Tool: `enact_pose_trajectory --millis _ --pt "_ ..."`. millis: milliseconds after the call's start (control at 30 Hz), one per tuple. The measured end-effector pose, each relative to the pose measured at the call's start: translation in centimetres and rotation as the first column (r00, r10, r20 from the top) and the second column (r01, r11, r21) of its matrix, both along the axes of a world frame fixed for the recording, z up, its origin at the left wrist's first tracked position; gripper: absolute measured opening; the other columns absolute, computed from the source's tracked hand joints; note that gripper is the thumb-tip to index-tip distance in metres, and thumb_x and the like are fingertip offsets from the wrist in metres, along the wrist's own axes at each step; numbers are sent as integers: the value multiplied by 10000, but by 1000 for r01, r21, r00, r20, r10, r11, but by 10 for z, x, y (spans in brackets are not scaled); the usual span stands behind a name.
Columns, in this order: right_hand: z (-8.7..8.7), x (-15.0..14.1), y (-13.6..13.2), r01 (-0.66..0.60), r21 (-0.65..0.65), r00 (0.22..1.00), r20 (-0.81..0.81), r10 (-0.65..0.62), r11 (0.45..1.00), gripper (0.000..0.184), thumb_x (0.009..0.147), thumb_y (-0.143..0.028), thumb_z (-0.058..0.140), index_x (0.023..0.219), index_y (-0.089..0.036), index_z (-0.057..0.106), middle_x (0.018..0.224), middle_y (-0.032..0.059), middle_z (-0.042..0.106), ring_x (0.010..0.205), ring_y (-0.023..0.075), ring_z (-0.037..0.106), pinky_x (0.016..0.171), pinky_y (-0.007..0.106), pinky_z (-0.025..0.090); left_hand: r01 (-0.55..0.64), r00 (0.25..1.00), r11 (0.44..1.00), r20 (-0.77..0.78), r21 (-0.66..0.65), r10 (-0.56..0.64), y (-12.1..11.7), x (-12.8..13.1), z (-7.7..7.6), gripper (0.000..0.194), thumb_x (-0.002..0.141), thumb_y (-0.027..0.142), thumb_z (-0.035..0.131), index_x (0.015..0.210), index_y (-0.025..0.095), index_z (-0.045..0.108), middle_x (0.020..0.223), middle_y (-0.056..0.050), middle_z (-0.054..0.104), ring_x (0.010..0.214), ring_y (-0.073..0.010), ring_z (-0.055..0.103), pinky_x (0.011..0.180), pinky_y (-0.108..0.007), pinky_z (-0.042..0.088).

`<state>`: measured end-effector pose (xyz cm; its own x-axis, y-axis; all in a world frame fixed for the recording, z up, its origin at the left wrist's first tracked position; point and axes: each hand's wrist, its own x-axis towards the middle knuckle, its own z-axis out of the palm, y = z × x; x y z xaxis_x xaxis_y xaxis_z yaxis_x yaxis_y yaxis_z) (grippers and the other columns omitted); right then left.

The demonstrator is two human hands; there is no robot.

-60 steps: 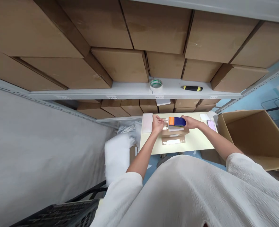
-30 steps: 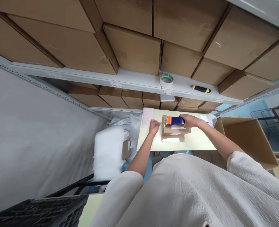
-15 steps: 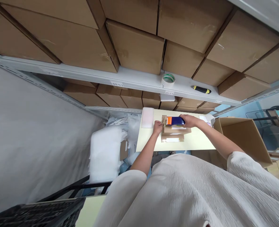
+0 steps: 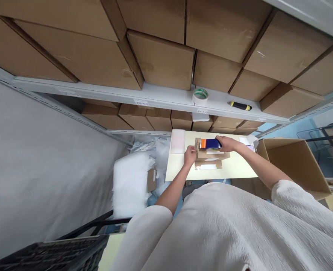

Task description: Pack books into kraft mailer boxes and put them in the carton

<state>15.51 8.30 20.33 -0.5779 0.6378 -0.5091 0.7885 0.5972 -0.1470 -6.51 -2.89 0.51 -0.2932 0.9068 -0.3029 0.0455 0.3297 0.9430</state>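
Observation:
My right hand (image 4: 225, 143) is wrapped round the right end of a tape dispenser (image 4: 211, 143), dark blue with an orange front part. The dispenser lies over the top of a small brown cardboard box (image 4: 215, 155) with white labels. At the box's left end is my left hand (image 4: 190, 155), its fingers stretched against the cardboard; the fingertips are small and partly hidden. Nearer to me, a second brown package (image 4: 208, 165) with a white label lies against the first box. Both rest on a pale yellow table (image 4: 180, 171).
A pink-white foam sheet (image 4: 178, 141) lies on the table's left. A phone (image 4: 250, 148) is at its right, by a large open carton (image 4: 293, 165). The shelf holds a tape roll (image 4: 200, 96), a utility knife (image 4: 240, 105) and several cartons (image 4: 160, 60). White wrap (image 4: 131, 184) stands left.
My left hand let go of the clear tape strip, drew left, then came back to the box's left end. The dispenser stayed in my right hand over the box. The view shifted slightly.

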Motion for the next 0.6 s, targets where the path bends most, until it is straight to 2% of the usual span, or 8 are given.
enact_pose_trajectory --millis 133,200,267,333,400,467,600 --pt "4 0 -3 -4 10 1000 16 4 1000 396 921 -373 790 1213 -238 559 1219 115 735 992 260 700 720 296 442 92 996 995 0 -23 -92 -6 -4 12 407 939 94 520 1307 244 606 1309 -103 760 1240 -237 733 1097 -423 571" --pt "5 0 -5 1 12 1000 8 -1 1000 397 920 -366 790 1219 -234 565 1251 123 720 1007 260 700 722 294 447 156 984 988 -83 -6 -156 -6 -6 22 481 952 139 540 1419 244 587 1438 -126 714 1372 -280 671 1173 -474 531" --pt "7 1 -6 6 18 1000 -6 -6 1000 399 918 -367 791 1222 -228 572 1283 133 704 1025 264 701 725 294 452 251 947 963 -230 95 -224 -2 -7 33 619 926 190 619 1538 233 537 1625 -141 583 1543 -318 523 1286 -507 430" --pt "7 1 -7 6 26 1000 -26 -6 1000 401 912 -366 797 1216 -222 579 1288 139 701 1052 271 700 745 294 462 398 874 903 -367 164 -319 5 -7 43 837 880 245 711 1663 218 417 1771 -145 402 1666 -346 334 1369 -528 300" --pt "6 3 -7 2 19 999 -47 -1 1000 400 898 -343 808 1204 -216 583 1249 129 716 1066 272 700 781 292 472 511 790 854 -448 101 -419 14 -8 50 1032 852 332 783 1745 232 275 1834 -145 277 1711 -374 210 1388 -565 225" --pt "5 4 -7 -1 5 998 -62 1 1000 405 882 -303 814 1202 -211 582 1218 118 731 1064 266 701 809 289 476 575 717 818 -479 -7 -507 22 -11 53 1149 824 425 838 1770 262 208 1859 -137 204 1725 -395 143 1386 -585 195" --pt "6 4 -8 7 -20 1000 -29 -7 1000 448 863 -226 790 1253 -210 569 1253 121 731 1066 262 704 769 284 470 625 607 761 -505 -175 -614 30 -19 50 1234 739 620 914 1753 319 278 1887 -118 53 1732 -435 39 1376 -587 180"
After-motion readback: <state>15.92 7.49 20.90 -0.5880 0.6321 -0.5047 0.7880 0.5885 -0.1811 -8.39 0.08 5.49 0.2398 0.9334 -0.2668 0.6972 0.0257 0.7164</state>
